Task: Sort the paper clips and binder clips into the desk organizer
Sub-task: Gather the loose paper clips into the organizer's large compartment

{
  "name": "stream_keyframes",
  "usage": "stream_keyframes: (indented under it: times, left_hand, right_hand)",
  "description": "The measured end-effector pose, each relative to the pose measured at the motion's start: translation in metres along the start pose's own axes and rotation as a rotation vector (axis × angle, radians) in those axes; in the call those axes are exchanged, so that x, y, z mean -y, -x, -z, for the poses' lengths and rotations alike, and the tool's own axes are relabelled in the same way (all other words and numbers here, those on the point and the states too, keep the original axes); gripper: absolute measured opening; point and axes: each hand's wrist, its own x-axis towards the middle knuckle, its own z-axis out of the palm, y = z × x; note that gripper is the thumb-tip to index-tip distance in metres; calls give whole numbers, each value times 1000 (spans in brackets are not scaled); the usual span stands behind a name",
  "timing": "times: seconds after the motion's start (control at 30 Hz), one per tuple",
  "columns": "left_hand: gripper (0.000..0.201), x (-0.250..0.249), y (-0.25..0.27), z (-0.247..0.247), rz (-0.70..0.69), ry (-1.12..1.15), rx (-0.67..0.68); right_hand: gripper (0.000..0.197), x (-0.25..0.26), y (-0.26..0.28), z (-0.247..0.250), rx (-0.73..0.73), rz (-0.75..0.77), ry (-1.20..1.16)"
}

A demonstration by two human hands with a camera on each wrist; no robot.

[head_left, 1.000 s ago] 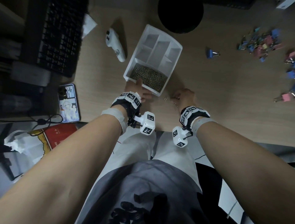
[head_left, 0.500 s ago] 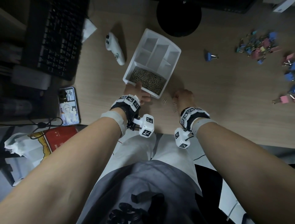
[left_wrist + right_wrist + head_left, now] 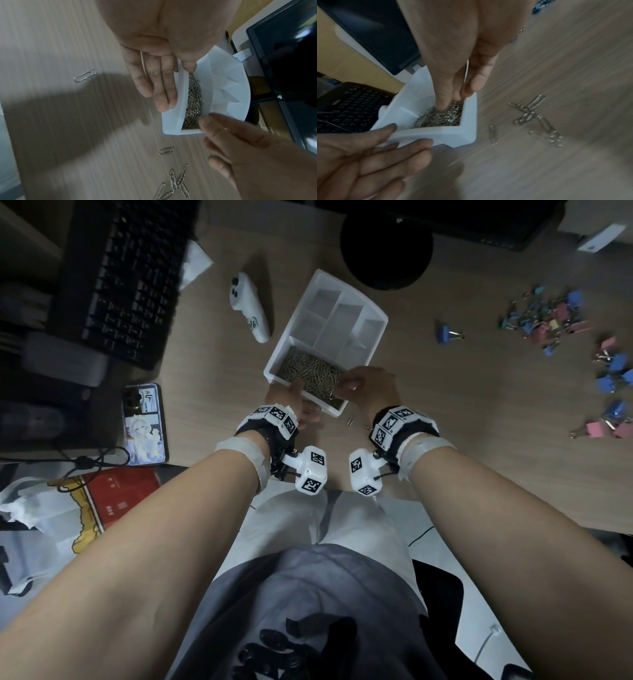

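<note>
The organizer (image 3: 371, 313) sits on the desk (image 3: 445, 405) in front of the person, its near compartment heaped with paper clips (image 3: 308, 371), its other compartments bare; the left hand (image 3: 291, 398) holds the near wall, thumb over the rim and inside, straight fingers (image 3: 159, 83) flat against the outside; the right hand (image 3: 368, 386) hangs over the near right corner, its fingertips (image 3: 443, 104) bunched and dipping into the heap; whether they still pinch a clip I cannot tell; in the head view a clip or two seems to hang at the fingertips, but it is too small to be sure. A few loose clips (image 3: 536, 119) lie on the desk just right of the organizer, and one clip (image 3: 85, 75) lies apart on the near side. The binder clips (image 3: 548, 316) are scattered well to the right, with one blue binder clip (image 3: 447, 334) alone between them and the organizer. A keyboard (image 3: 126, 275), a white controller (image 3: 250, 309) and a phone (image 3: 145, 424) lie to the left.
</note>
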Motion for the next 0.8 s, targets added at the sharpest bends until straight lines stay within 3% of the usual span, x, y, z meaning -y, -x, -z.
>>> stream_keyframes:
  times: [0.2,0.33,0.57,0.8]
  left_hand:
    - [48,3,1,-2,-73,30,-108]
    - [51,7,-3,-8,-96,9,-142]
    - [49,5,-3,-4,-70,20,-77]
    - [47,6,-3,-2,-78,26,-48]
  right_hand:
    - [27,-62,22,14,-28,-246,280]
    - [63,-73,50,14,37,-272,406]
    - [49,-69,58,-3,8,-163,460]
    - [12,-69,48,-5,13,-187,354]
